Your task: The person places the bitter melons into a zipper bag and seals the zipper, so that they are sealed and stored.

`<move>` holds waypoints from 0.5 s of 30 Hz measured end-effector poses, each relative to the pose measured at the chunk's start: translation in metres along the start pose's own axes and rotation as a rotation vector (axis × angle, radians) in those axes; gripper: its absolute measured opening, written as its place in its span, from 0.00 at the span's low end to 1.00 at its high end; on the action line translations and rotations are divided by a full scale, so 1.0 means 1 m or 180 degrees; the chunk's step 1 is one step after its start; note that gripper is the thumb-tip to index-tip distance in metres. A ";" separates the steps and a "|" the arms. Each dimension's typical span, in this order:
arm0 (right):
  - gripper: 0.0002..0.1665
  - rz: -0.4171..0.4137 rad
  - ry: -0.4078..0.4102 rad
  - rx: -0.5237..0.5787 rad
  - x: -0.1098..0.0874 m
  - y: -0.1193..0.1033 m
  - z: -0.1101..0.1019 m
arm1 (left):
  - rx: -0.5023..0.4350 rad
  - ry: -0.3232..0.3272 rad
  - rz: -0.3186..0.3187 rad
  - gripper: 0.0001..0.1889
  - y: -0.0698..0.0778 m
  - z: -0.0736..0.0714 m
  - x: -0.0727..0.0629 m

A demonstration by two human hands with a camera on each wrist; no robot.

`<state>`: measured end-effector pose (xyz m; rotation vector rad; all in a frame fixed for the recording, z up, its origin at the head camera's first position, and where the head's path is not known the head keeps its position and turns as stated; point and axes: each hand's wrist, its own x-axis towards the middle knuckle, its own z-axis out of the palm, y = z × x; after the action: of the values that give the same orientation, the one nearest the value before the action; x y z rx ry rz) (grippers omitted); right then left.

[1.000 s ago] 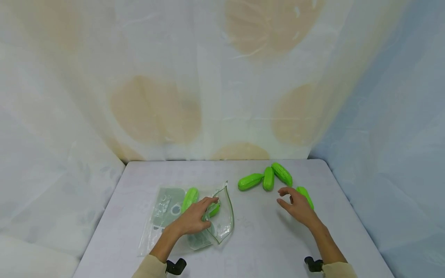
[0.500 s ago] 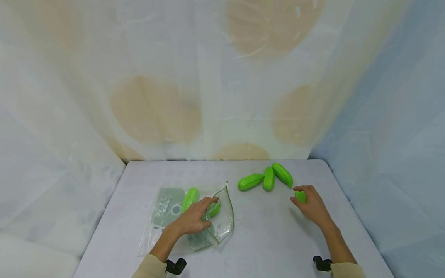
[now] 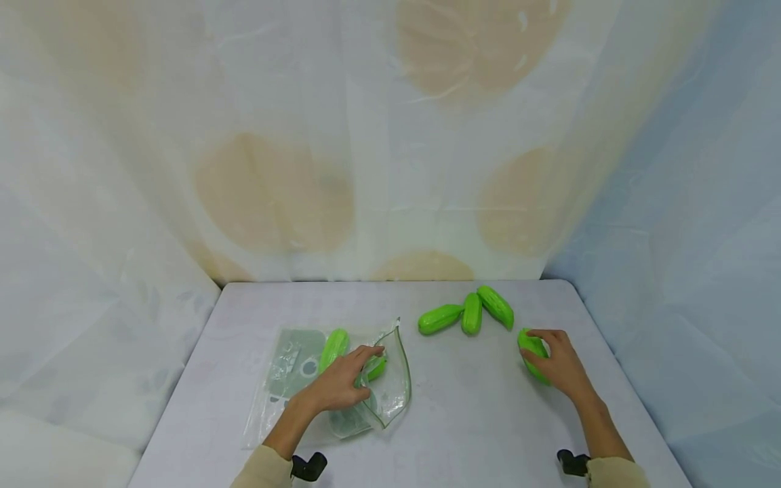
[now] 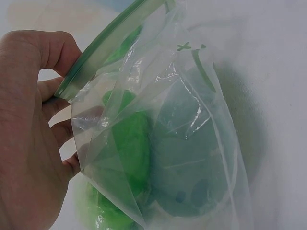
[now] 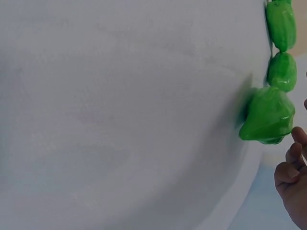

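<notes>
My left hand [image 3: 338,379] holds the mouth of a clear zip bag [image 4: 110,43] apart. In the left wrist view its fingers curl at the green zip strip, and several show behind the film. Inside the bag lies a glossy green ribbed vegetable [image 4: 127,143], with another green vegetable [image 3: 333,349] to its left in the head view. At the table's right side, my right hand [image 3: 558,362] is over a single green ribbed vegetable [image 3: 533,346], thumb and fingers spread apart. In the right wrist view the fingertips are right at the upper side of that green vegetable [image 5: 268,115].
Three more green ribbed vegetables [image 3: 472,314] lie close together at the back right of the white table [image 3: 451,400]. A grey-green printed panel [image 3: 293,362] shows on the bag. Pale hanging sheets [image 3: 378,169] enclose the table at the back and sides.
My right hand has moved to the right, onto the lone green vegetable, now showing between thumb and fingers. My left hand and the bag have stayed still.
</notes>
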<state>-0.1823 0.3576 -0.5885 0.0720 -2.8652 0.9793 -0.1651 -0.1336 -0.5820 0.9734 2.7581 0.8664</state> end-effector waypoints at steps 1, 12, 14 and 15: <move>0.38 0.0011 -0.0007 -0.0012 0.000 0.001 0.000 | -0.0004 -0.0004 -0.0008 0.43 0.000 0.000 0.000; 0.46 0.0286 -0.0239 -0.0192 -0.004 0.008 0.002 | 0.0013 -0.0003 -0.0017 0.42 0.002 -0.001 0.000; 0.47 0.0322 -0.0299 -0.0231 -0.005 0.009 0.003 | 0.0008 0.0003 -0.0021 0.42 0.002 -0.001 0.000; 0.47 0.0336 -0.0323 -0.0258 -0.005 0.009 0.003 | 0.0003 0.0006 -0.0024 0.43 0.002 -0.001 0.000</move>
<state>-0.1788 0.3630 -0.5974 -0.0379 -3.0256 0.9006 -0.1641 -0.1327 -0.5797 0.9622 2.7621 0.8657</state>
